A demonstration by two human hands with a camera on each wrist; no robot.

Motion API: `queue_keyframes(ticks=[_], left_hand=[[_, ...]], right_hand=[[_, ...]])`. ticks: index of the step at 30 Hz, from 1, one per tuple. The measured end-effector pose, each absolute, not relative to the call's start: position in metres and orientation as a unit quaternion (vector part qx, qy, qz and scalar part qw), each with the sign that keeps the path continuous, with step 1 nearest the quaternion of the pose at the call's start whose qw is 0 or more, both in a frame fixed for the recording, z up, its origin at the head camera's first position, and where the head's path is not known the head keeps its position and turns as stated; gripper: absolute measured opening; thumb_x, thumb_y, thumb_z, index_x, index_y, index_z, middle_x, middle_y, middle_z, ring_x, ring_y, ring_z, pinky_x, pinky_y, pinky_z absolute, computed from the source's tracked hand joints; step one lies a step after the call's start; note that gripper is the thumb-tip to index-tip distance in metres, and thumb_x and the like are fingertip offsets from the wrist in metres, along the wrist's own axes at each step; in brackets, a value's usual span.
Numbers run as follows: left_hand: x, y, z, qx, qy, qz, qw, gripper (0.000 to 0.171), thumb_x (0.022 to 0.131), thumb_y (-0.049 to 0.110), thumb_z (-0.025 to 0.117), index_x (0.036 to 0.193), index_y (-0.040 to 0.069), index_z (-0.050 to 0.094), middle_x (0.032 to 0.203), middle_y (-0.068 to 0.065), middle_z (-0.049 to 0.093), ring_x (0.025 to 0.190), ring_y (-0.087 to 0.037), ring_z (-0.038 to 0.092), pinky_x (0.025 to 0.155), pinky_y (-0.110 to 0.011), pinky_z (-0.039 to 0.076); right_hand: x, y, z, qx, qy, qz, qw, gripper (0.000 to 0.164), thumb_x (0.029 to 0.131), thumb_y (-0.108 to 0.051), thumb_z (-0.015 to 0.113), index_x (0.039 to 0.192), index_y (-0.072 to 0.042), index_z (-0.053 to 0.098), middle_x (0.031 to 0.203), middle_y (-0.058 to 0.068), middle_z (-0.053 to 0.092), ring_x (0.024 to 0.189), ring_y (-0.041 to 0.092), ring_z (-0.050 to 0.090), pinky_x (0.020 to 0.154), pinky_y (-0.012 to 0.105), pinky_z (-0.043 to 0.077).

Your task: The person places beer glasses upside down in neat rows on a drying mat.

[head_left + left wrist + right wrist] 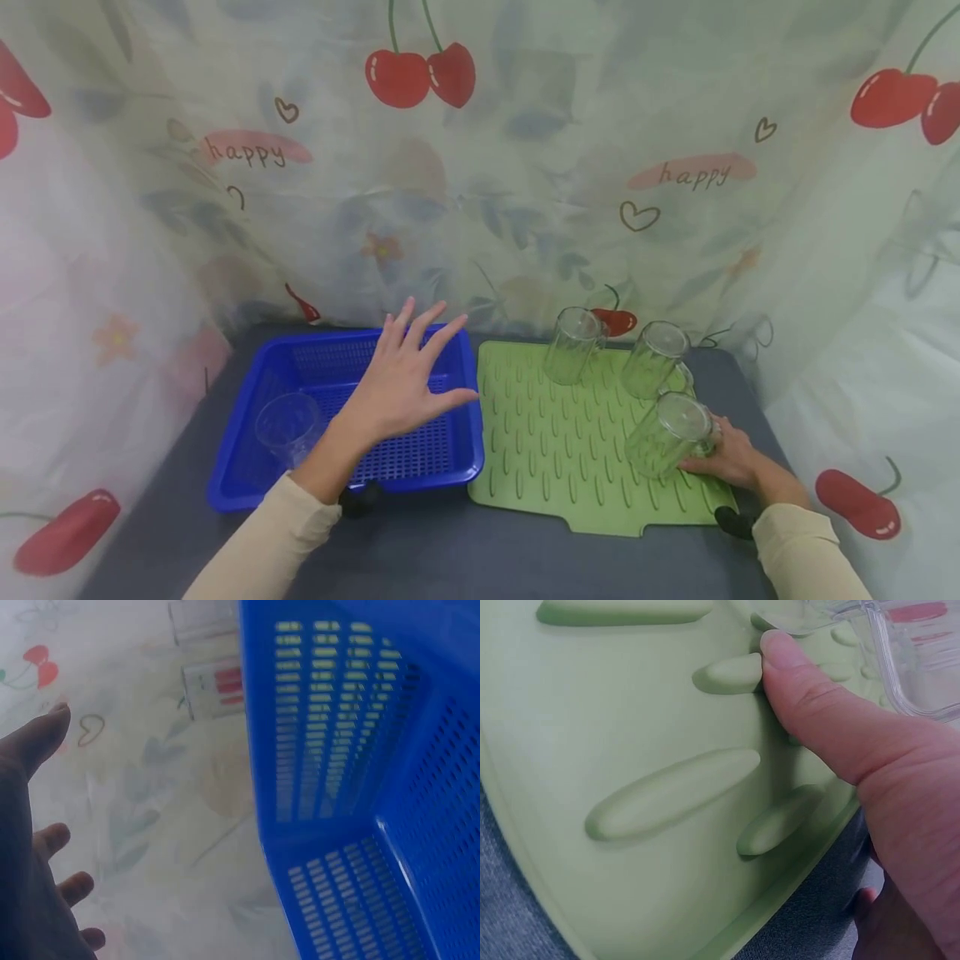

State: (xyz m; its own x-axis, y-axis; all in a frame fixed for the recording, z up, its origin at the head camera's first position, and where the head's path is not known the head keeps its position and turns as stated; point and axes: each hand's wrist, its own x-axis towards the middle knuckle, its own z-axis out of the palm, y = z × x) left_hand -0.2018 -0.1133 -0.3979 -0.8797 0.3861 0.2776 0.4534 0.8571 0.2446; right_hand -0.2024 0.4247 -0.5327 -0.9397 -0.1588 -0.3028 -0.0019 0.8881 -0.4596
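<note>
My left hand point(405, 387) hovers with spread fingers over the blue plastic basket point(480, 433), holding nothing. Inside the basket's left part lies a clear glass point(287, 425), partly behind the left forearm. On the green drying mat point(555, 450) a clear glass mug point(663, 442) stands bottom up near the right edge. My right hand point(731, 458) grips this mug from its handle side, thumb low against the glass; in the right wrist view the thumb point(817, 705) meets the mug's lower edge just over the mat. Two more glass mugs point(573, 346) point(654, 360) stand behind it.
Basket and mat sit side by side on a dark grey table point(465, 550). A patterned curtain point(495, 208) with cherries and hearts encloses the back and sides, close behind the rear mugs. The basket's right rim lies close to the mat's left edge.
</note>
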Motion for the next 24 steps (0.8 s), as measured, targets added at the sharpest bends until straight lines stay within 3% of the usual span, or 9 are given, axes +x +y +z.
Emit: queue_keyframes(ticks=[4, 24], left_hand=[[-0.201, -0.130, -0.398, -0.200, -0.961, -0.148, 0.122, 0.097, 0.084, 0.082, 0.057, 0.162, 0.045, 0.014, 0.173, 0.000, 0.013, 0.160, -0.040, -0.001, 0.126, -0.068, 0.008], [-0.187, -0.198, -0.411, -0.110, -0.974, -0.178, 0.085, 0.102, 0.083, 0.077, 0.064, 0.164, 0.039, 0.013, 0.171, -0.012, 0.016, 0.158, -0.046, 0.000, 0.122, -0.073, 0.006]], right_hand=[[-0.201, 0.424, -0.532, -0.041, 0.957, -0.234, 0.169, 0.120, 0.082, -0.049, 0.081, 0.158, 0.012, 0.010, 0.154, 0.047, 0.012, 0.136, 0.074, 0.012, 0.103, 0.085, 0.025], [-0.201, 0.424, -0.529, -0.048, 0.958, -0.228, 0.169, 0.116, 0.084, -0.046, 0.080, 0.158, 0.012, 0.011, 0.154, 0.048, 0.012, 0.138, 0.073, 0.011, 0.105, 0.085, 0.022]])
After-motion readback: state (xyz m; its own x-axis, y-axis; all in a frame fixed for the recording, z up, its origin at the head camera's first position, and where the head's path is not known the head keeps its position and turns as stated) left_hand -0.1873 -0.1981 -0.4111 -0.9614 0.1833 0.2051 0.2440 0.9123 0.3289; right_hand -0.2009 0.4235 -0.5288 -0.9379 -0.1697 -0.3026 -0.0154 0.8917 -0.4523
